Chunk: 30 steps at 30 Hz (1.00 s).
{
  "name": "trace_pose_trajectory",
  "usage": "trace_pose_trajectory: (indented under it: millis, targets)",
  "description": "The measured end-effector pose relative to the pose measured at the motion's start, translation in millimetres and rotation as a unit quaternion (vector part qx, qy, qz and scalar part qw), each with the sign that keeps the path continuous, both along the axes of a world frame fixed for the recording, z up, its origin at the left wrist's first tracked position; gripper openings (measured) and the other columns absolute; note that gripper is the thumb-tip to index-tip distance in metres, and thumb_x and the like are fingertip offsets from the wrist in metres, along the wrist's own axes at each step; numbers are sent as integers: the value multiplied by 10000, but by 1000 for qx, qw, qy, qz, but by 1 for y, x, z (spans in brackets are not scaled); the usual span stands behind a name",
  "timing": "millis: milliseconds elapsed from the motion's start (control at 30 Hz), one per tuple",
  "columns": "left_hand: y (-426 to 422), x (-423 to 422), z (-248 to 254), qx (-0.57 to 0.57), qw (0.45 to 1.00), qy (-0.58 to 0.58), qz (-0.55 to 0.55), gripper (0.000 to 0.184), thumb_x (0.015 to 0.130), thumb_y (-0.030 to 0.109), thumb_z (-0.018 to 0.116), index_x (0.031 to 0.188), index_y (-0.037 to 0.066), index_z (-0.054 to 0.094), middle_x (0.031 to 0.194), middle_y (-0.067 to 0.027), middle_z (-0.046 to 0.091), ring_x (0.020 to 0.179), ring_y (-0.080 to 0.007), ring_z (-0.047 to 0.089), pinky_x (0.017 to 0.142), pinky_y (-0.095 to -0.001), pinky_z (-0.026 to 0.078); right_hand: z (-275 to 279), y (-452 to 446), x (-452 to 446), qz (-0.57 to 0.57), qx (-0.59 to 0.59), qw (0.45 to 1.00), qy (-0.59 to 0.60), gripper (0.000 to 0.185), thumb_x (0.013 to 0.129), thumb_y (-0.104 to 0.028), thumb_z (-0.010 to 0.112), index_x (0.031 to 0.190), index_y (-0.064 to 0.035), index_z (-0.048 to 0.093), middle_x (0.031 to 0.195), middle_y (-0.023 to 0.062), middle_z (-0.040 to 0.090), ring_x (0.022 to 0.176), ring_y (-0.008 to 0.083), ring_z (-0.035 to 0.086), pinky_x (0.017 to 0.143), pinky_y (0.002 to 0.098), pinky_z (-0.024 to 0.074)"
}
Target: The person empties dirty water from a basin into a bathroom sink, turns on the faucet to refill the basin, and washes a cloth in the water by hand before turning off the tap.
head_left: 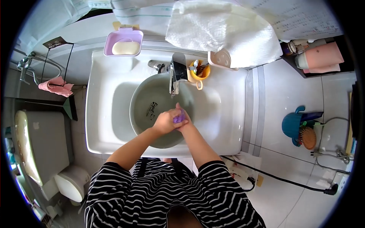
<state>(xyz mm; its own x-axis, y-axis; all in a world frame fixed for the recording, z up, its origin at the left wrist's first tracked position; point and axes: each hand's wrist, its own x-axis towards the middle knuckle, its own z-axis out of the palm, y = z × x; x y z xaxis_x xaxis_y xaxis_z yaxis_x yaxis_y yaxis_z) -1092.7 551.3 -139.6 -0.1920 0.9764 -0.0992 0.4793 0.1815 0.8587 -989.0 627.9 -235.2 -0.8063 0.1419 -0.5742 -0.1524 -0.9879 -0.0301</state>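
My left hand (165, 121) and my right hand (184, 123) are pressed together over the round grey basin (141, 131) in the white sink. Between them shows a small, shiny purple thing (179, 116); its kind is not clear. The left hand's fingers curl over it from the left, and the right hand backs it from the right, thumb side up. Both hands are closed round it. Just beyond them the metal tap (174, 85) reaches over the basin. Dark lettering is printed inside the basin.
The white sink (226, 129) surrounds the basin. A lilac dish (108, 43) holds a bar of soap (126, 48). Beside the tap stands a yellow mug (204, 73) with brushes. A white towel (224, 32) hangs behind. A teal holder (291, 124) and hairbrush (307, 138) are to the right.
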Motion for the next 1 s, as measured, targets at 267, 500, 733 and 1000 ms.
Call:
trace_pose_trajectory:
  millis: [267,500,733,1000]
  targets:
    - [-4,-20,-13,26,986,135,93,244,810,292,551,698,87,625,751,-116,619,666,-315,586,566,-390,471,24,-25,-23,-121,93,963,-221,304,932,-352,413,959,-72,529,916,49,579,830,182,583,742,343,491]
    - [-7,-44,-35,17,922,-298,247,236,782,83,592,1007,28,635,894,-58,626,793,-170,591,761,-284,460,61,-22,22,38,266,898,-350,343,814,-209,621,1090,-44,501,986,85,583,862,199,593,731,347,490]
    - [-10,-61,-2,-36,610,-732,301,221,840,195,574,1019,79,515,880,-49,564,829,-158,526,793,-324,420,69,-19,45,24,263,946,-189,293,824,-119,548,1086,8,523,1062,87,572,986,198,541,890,330,403]
    - [-22,-50,-37,111,955,-140,236,300,696,-48,446,957,81,517,829,-32,511,683,-117,484,582,-229,399,84,-8,35,39,401,878,-258,242,810,-97,555,1035,-11,540,957,44,582,910,139,535,855,270,387]
